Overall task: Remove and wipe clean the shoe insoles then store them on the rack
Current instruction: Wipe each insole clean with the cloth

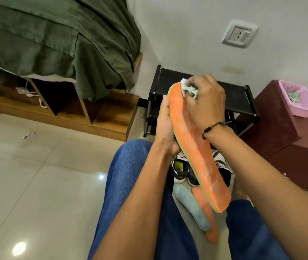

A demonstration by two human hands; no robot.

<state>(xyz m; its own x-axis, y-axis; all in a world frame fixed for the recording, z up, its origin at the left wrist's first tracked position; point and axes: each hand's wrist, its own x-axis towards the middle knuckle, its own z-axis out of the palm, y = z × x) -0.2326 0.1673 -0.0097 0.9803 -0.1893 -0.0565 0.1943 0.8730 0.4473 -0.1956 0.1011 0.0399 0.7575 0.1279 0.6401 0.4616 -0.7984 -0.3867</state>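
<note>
My left hand (165,126) grips an orange insole with a green edge (192,145) from its left side, holding it up in front of me. My right hand (203,102) pinches a pale green cloth (188,90) and presses it on the insole's toe end. Below, on the floor between my knees, lie a second orange insole (208,220) and a pale blue one (190,207). A pair of black and white shoes (184,170) stands beyond them. The black shoe rack (239,98) stands against the wall behind my hands.
A bed with a green cover (55,40) on a wooden base (100,117) is to the left. A dark red cabinet (288,139) at right carries a pink basket (299,98). A wall socket (239,33) sits above. Glossy tile floor (37,175) spreads left, with a small scrap.
</note>
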